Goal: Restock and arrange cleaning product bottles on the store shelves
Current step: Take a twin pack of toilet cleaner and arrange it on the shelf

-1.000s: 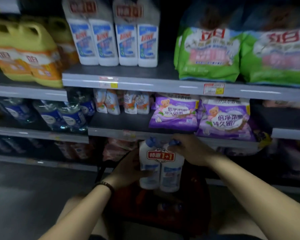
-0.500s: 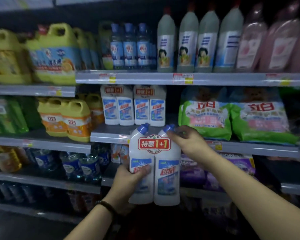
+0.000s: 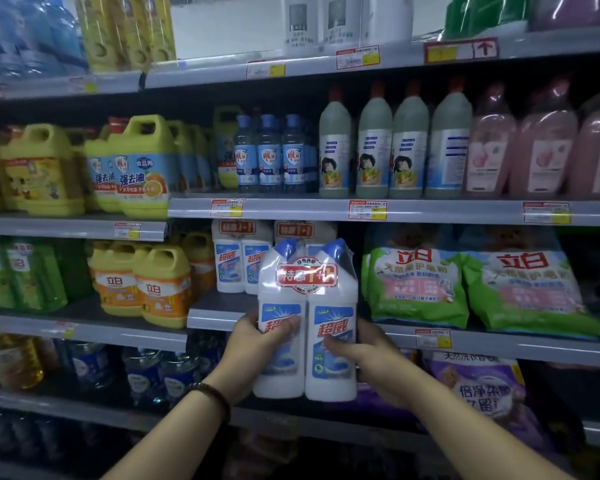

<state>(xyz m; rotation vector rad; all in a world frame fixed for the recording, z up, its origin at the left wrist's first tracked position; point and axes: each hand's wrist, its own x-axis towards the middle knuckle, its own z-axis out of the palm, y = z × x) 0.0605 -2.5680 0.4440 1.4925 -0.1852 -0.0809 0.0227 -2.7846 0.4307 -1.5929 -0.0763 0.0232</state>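
Observation:
I hold a shrink-wrapped twin pack of white cleaner bottles (image 3: pixel 307 299) with blue caps and a red "1+1" label, upright in front of the shelves. My left hand (image 3: pixel 257 336) grips its lower left side, thumb across the label. My right hand (image 3: pixel 362 351) grips its lower right side. Directly behind it, matching twin packs (image 3: pixel 241 261) stand on the grey middle shelf (image 3: pixel 215 311); the pack's base hangs below that shelf's front edge.
Green detergent bags (image 3: pixel 416 285) lie right of the matching packs, yellow-orange jugs (image 3: pixel 160 285) stand to the left. The shelf above carries blue bottles (image 3: pixel 269 157), grey bottles (image 3: pixel 392 147) and pink bottles (image 3: pixel 541 147). Purple bags (image 3: pixel 478 386) fill the shelf below.
Both hands have raised the twin pack from low near the basket up to the middle shelf. My right hand moved from the caps down to the pack's lower right side.

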